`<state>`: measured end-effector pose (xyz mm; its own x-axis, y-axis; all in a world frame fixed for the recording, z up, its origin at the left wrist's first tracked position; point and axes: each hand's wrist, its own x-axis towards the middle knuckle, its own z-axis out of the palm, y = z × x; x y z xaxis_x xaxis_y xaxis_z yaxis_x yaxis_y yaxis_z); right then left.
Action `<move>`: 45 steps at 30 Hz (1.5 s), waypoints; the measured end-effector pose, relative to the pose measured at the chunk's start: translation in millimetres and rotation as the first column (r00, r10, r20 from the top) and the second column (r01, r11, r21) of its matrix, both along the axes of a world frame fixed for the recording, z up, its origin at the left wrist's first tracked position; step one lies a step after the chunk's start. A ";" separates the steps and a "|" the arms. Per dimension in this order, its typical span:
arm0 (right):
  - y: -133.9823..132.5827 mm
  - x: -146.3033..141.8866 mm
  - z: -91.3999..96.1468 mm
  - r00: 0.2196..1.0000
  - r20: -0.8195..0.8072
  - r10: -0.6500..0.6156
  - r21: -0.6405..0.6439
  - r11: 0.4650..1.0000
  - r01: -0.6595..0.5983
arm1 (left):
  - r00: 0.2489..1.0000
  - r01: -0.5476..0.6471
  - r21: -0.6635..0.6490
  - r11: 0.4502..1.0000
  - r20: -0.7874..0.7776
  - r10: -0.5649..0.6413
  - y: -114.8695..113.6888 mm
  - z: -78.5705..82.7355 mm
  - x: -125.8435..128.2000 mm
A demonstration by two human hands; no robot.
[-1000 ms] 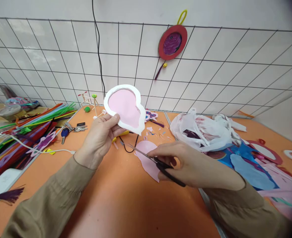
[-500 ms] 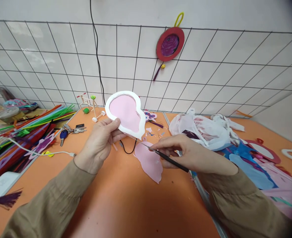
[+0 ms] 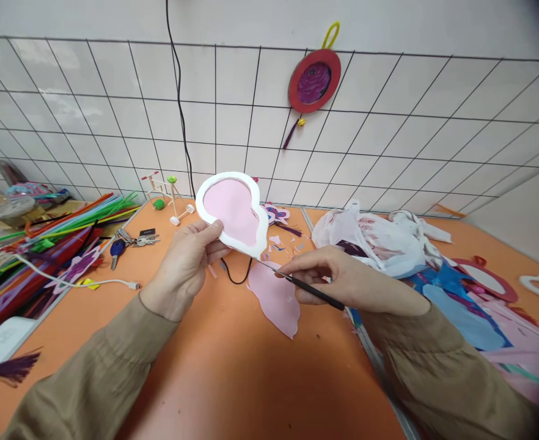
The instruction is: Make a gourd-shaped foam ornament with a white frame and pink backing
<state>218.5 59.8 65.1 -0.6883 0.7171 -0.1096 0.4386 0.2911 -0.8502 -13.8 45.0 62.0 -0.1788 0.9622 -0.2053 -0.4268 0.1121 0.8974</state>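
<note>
My left hand (image 3: 182, 266) pinches the lower left edge of a white, gourd-shaped foam frame (image 3: 200, 205) with a pink sheet (image 3: 230, 205) filling its opening. The frame is tilted up above the table. Between the fingers of my right hand (image 3: 338, 275) is a slim pen-like craft knife (image 3: 315, 292) with a black handle and a thin metal front end. Its tip meets the lower right corner of the frame; whether it cuts into the edge I cannot tell. Below lies a loose pink cut-out (image 3: 276, 305) on the orange table (image 3: 233, 366).
Left are pipe cleaners (image 3: 44, 244), keys (image 3: 118, 247), a white cable (image 3: 77, 285) and a small stick model (image 3: 168, 198). Scraps (image 3: 281, 244) lie behind my hands. A white plastic bag (image 3: 370, 238) and coloured sheets (image 3: 466, 318) cover the right. A red round ornament (image 3: 292, 91) hangs on the wall.
The foam frame has tipped slightly and dropped a little at its top. My right hand and the craft knife have shifted slightly up and left.
</note>
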 end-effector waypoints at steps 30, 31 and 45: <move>2.2 -3.4 -1.4 0.999 -0.047 0.009 -0.085 0.996 -0.013 | 0.999 0.037 -0.004 0.999 -0.008 -0.037 3.3 -4.9 1.4; 1.9 -3.3 -1.0 0.999 -0.044 0.004 -0.087 0.996 -0.007 | 0.999 0.039 -0.001 0.999 -0.009 -0.039 3.4 -5.0 1.2; -0.4 -3.5 -0.5 0.998 -0.058 -0.028 -0.114 0.993 0.021 | 0.999 0.047 -0.007 0.999 -0.011 -0.047 3.6 -6.6 2.4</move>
<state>215.0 59.4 64.6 -0.6785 0.7190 -0.1507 0.3920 0.1808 -0.9020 -11.4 48.6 55.4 -0.1357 0.9681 -0.2105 -0.4113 0.1382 0.9010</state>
